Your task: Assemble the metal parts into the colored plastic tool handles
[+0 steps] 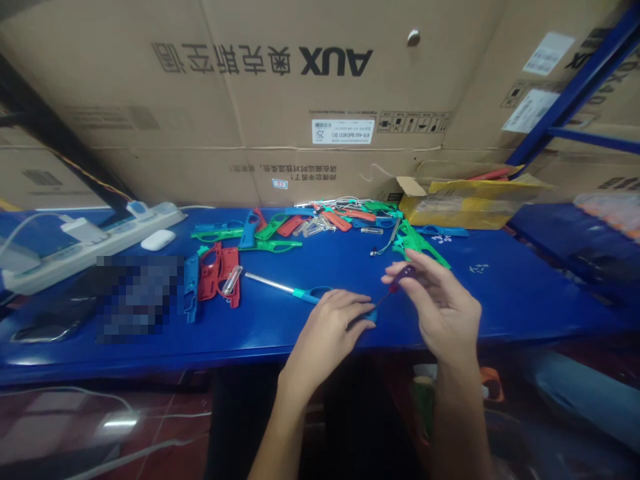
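My left hand (334, 328) is closed around the handle of a blue long-necked lighter (307, 294), pressing it against the blue table. The lighter's silver tube (269, 283) points to the far left. In my right hand (443, 300) is a screwdriver with a dark purple handle (404, 275), gripped between thumb and fingers. Its thin shaft slants down to the lighter's rear end, by my left fingertips. Whether the tip sits on a screw is hidden. Just beyond my right hand lie green lighter shells (421, 244).
Red shell halves (213, 275) and a blue shell (191, 287) lie left. Several lighter parts and clear tubes (317, 225) are heaped along the cardboard (225, 160). A yellow-taped box (460, 203) stands back right. A power strip (100, 247) and a phone (57, 319) occupy the left side.
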The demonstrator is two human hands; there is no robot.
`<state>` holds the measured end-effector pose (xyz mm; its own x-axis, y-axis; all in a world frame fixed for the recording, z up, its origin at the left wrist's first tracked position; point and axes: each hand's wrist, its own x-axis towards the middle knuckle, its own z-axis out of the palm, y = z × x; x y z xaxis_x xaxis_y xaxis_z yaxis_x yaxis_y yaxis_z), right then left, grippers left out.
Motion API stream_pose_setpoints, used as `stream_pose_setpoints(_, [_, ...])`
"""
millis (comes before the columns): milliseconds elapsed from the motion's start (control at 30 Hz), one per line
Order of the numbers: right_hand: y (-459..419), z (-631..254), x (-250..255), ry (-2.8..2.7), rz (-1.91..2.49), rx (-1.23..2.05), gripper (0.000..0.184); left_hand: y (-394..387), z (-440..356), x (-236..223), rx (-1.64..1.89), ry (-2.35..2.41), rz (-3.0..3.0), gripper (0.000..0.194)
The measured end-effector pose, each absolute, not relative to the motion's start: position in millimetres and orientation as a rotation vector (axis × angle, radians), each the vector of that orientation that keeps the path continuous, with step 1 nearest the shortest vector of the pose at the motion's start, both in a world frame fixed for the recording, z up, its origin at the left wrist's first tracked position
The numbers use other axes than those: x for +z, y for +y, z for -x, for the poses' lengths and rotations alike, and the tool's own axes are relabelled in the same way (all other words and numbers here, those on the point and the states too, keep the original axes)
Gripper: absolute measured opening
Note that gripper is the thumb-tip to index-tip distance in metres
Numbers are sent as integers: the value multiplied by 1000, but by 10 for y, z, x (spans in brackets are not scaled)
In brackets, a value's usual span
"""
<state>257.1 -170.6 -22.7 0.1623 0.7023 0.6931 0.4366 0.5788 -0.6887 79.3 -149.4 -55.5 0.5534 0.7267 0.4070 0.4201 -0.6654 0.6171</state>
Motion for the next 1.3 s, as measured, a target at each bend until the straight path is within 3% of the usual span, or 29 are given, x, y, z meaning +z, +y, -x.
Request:
stream_pose_setpoints(133, [-1695, -2582, -209, -1495, 1058, 59, 25, -1499, -796, -556, 915, 931, -2340, 22])
stream_pose_setpoints(333, [-1762, -2578, -194, -1520, 1025, 278, 30, -1506, -790, -551, 917, 921, -2333, 21])
stream_pose_setpoints(533, [-1714, -2538, -134, -1550, 1082, 30, 19, -1509, -789, -543, 914, 927, -2336, 21])
stream_pose_setpoints(700, [-1736, -2578, -126, -1590, 1076, 240, 29, -1508, -790, -548, 918, 927, -2339, 23])
stream_pose_setpoints(867, [-1721, -2622, -165, -1500, 1062, 51, 20, -1507, -794, -548, 914, 928, -2322, 23])
stream_pose_setpoints(1033, [-1748, -2645, -130, -1650, 1060, 254, 33, -1507, -791, -551, 916, 918, -2320, 22])
stream_pose_setpoints(1300, [-1717, -2612, -122, -1625, 1076, 156, 27, -1492, -791, -564, 910, 928, -2329, 21])
